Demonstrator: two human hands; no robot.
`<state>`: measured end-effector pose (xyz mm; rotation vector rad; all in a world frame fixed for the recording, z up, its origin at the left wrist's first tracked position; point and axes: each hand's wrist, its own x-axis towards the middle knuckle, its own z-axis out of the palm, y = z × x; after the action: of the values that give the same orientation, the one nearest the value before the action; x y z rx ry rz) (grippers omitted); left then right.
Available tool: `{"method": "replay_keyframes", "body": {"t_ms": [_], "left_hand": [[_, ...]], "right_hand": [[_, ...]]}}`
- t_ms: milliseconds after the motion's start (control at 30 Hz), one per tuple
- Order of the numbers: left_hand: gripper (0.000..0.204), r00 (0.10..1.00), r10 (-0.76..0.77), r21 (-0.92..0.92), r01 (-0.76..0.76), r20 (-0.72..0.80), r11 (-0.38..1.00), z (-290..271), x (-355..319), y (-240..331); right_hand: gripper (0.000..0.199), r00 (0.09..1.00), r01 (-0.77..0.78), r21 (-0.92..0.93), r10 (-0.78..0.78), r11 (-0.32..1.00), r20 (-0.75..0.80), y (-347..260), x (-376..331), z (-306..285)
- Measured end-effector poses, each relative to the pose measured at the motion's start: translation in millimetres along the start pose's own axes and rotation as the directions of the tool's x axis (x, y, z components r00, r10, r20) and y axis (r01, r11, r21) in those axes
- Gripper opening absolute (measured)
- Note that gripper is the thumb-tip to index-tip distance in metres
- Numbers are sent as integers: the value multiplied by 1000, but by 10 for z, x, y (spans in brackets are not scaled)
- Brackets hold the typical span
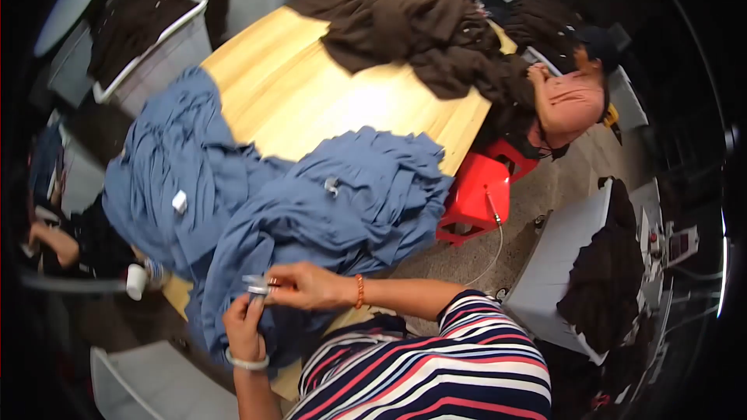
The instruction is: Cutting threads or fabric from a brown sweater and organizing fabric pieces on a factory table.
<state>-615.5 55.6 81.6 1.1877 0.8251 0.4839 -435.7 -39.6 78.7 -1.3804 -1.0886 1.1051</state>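
A large heap of blue cloth garments (334, 225) with white tags on it covers the near side of the table. At its near edge, my left hand (245, 330) is closed, thumb and fingers pinching a bit of the blue cloth. Just to the right, my right hand (307, 286) is closed around a small silvery tool (255, 283) that looks like thread snips; blur hides its exact shape. The tool's shiny end lies right at my left fingertips. Two white tags (180, 202) lie apart on the heap.
Dark brown garments (412, 27) are piled on the far side of the wooden table (272, 85). A person in a pink top (576, 101) sits at the right, near red stools (476, 194). Grey bins (556, 272) of brown cloth stand around. A white cup (136, 281) is at left.
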Motion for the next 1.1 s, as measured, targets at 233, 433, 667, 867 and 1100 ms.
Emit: {"method": "replay_keyframes", "body": {"t_ms": [233, 433, 667, 867, 1100], "left_hand": [[17, 1000, 6, 182, -11, 23, 983, -331, -65, -42], [19, 991, -119, 205, 102, 68, 973, -250, 23, 223], [17, 974, -202, -312, 225, 104, 923, -401, -27, 71], [16, 978, -196, -418, 208, 73, 884, -327, -50, 85], [20, 992, -119, -344, 128, 48, 930, -254, -52, 77]], "right_hand": [[26, 986, 107, 8, -105, 994, -129, 215, 66, 3], [16, 978, 50, 37, -41, 998, -204, 244, 163, -118], [26, 983, -47, -270, -4, 962, -184, 151, 175, -9], [31, 956, 208, -379, -268, 902, -114, -110, -121, 140], [25, 974, 186, -552, -228, 813, -8, -133, -64, 249]]}}
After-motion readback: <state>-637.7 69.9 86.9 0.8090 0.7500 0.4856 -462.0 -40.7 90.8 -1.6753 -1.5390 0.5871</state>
